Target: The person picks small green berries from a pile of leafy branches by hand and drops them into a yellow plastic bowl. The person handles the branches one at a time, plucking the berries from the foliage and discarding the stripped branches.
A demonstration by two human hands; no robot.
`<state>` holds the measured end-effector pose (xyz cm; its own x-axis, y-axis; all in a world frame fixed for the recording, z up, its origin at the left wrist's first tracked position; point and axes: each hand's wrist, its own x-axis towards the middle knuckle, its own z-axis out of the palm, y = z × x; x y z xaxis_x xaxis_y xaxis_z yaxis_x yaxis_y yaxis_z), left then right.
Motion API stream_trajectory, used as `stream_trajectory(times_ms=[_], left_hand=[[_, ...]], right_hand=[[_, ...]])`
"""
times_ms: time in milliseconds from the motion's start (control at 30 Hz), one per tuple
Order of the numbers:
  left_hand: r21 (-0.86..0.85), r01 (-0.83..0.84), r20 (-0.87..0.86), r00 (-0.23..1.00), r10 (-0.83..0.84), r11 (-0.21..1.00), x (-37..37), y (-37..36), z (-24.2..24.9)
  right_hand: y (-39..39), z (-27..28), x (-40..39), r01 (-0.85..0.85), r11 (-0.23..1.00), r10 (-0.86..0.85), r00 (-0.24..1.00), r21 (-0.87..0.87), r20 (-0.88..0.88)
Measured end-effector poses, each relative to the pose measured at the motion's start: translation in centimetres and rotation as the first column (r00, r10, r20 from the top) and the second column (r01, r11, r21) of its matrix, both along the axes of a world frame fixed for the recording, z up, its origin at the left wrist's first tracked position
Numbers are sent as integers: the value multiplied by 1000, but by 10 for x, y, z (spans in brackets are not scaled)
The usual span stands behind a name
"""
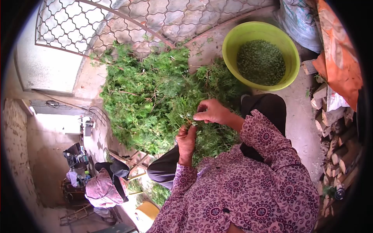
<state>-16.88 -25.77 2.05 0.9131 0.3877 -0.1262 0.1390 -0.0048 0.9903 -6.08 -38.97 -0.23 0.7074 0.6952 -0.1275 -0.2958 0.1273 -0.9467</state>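
From the wearer's head, the one camera is facing forward and steeply down — its wide, dark-rimmed view is catching the left hand (186, 143) and right hand (213, 112) close up, patterned shirt (237, 190) nearer, wire mesh (155, 17) farther off.

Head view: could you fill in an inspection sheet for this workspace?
Surface: bare concrete floor, scattered bits.
Job's things: cut greenery heaped on the floor; green tub holding small green berries.
Clutter: split wood and orange sheeting at right.
Grippers: bare hands; left hand holds a sprig, right hand meets it, grip unclear.
Cables: dark coil, apparently cable, far left.
Surroundings: metal grille ahead; another person at left.
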Motion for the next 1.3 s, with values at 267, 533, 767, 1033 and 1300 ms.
stream_trajectory(times_ms=[267, 533, 767, 1033, 1300], left_hand=[[-116, 17, -75, 997, -26, 993, 0, -7, -5], [-110, -63, -46, 997, 58, 992, -1, 12, -7], [-111, -140, 27, 989, 144, 984, 4, 3, 0], [-132, -147, 47, 987, 154, 980, 4, -9, -7], [-152, -170, 2, 985, 172, 974, 3, 13, -9]], right_hand=[[-1, -1, -1, 19, 1000, -21, 994, -19, -109], [-4, -14, 16, 159, 841, 205, 791, 517, -577], [0, -7, -4, -107, 933, 237, 900, 343, -365], [4, -5, -10, -59, 995, 73, 982, -82, 173], [-7, -4, 2, -96, 989, 109, 987, 109, -118]])
